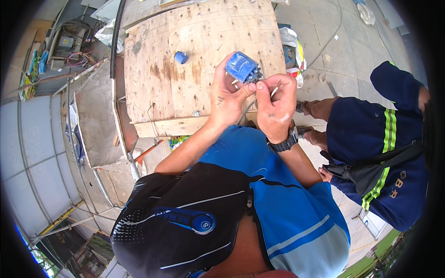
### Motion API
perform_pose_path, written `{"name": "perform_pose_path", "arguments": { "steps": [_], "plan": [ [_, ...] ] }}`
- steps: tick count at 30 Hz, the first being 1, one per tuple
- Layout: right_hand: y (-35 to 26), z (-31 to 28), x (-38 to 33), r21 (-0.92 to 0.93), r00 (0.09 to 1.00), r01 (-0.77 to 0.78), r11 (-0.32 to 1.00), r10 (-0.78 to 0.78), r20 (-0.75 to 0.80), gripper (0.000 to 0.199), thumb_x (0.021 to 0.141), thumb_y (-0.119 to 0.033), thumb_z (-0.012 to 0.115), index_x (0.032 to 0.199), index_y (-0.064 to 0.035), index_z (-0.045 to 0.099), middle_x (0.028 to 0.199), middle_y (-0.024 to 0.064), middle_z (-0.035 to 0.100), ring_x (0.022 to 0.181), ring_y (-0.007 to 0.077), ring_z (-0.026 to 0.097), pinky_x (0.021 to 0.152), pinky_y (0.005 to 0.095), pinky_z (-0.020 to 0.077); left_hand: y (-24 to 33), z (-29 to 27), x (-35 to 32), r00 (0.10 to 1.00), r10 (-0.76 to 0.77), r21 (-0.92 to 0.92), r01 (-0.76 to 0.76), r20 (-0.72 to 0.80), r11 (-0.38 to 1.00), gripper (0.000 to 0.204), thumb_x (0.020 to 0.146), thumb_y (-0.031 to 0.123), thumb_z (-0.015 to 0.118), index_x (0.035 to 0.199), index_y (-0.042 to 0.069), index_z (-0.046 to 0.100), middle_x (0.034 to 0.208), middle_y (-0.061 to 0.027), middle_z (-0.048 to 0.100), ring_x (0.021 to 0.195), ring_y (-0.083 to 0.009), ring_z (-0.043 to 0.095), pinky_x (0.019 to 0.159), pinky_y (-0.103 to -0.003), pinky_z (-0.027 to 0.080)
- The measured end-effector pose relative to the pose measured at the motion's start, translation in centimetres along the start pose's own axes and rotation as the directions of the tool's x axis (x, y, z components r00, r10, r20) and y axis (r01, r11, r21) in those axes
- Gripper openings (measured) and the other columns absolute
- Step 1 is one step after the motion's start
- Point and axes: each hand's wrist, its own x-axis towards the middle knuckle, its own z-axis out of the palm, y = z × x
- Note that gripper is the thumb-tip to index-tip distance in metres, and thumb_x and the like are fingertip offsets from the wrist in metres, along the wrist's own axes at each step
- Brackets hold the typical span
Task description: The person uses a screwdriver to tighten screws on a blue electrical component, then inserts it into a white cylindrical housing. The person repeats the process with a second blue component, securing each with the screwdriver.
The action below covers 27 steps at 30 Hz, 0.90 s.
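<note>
My left hand point(224, 98) is closed around a scuffed blue industrial plug point(241, 67), held tilted above the wooden table. Dark pins or terminals show at its lower right end. Right beside that end, my right hand point(276, 103) is closed in a pinch, its thumb near the left thumb. A thin pale piece sticks out between its fingers; its kind cannot be made out. From under the hands a grey cable point(247, 110) runs down toward my body. Apart on the table, a smaller blue cylindrical part point(181, 57) lies left of the plug.
The stained plywood table point(153, 92) stands before me. At the right is a person in dark blue clothing with reflective stripes point(371, 148). Left of the table stand a grey board point(94, 120) and metal poles. Plastic sacks point(291, 51) lie beyond the table's right edge.
</note>
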Motion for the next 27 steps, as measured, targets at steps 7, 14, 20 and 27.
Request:
{"name": "perform_pose_path", "arguments": {
  "steps": [7, 14, 20, 27],
  "plan": [
    [0.0, 0.3, 0.1, -0.060, 1.000, 0.018, 0.998, -0.018, -0.003, 0.019, 0.089, 0.005, 0.066, 0.100, 0.0002, 0.051, 0.080, 0.0044, 0.057, 0.062, 0.0064, 0.051, 0.055, 0.0242, 0.0443, 0.2, 0.2, -0.2, 0.999, 0.048, 0.044, -0.047, -0.014, 0.998, 0.074, 0.086, -0.012, 0.066, 0.149, 0.004, 0.029, 0.126, -0.0132, 0.055, 0.115, -0.0197, 0.058, 0.099, -0.038, 0.052],
    [1.6, -0.1, -0.1, 0.083, 0.977, -0.215, 0.973, 0.215, 0.008, 0.016, 0.091, 0.005, 0.065, 0.099, -0.0015, 0.052, 0.080, 0.0034, 0.059, 0.063, 0.0059, 0.054, 0.055, 0.0227, 0.0450, -1.1, -0.3, 0.4, 0.998, 0.050, 0.075, -0.053, 0.049, 0.996, 0.080, 0.086, -0.015, 0.063, 0.152, 0.005, 0.021, 0.128, -0.0137, 0.051, 0.118, -0.0210, 0.056, 0.101, -0.039, 0.050],
    [2.6, -0.4, 0.4, 0.201, 0.924, -0.377, 0.904, 0.382, 0.016, 0.017, 0.090, 0.004, 0.067, 0.100, -0.0012, 0.054, 0.090, 0.0075, 0.065, 0.067, 0.0072, 0.059, 0.057, 0.0214, 0.0470, -1.9, -0.7, 0.4, 0.994, 0.034, 0.027, -0.037, 0.102, 0.999, 0.096, 0.084, -0.016, 0.065, 0.156, 0.011, 0.008, 0.138, -0.0140, 0.039, 0.119, -0.0226, 0.054, 0.102, -0.042, 0.050],
    [4.3, -1.1, 1.2, 0.411, 0.883, -0.461, 0.787, 0.452, 0.124, 0.018, 0.089, 0.004, 0.069, 0.097, -0.0020, 0.054, 0.091, 0.0074, 0.066, 0.080, 0.0092, 0.061, 0.071, 0.0236, 0.0498, -1.9, -0.2, 0.8, 0.996, -0.089, -0.060, 0.090, 0.016, 0.994, 0.093, 0.084, -0.014, 0.067, 0.154, 0.016, 0.014, 0.138, -0.0105, 0.038, 0.116, -0.0204, 0.052, 0.096, -0.038, 0.052]
  ]
}}
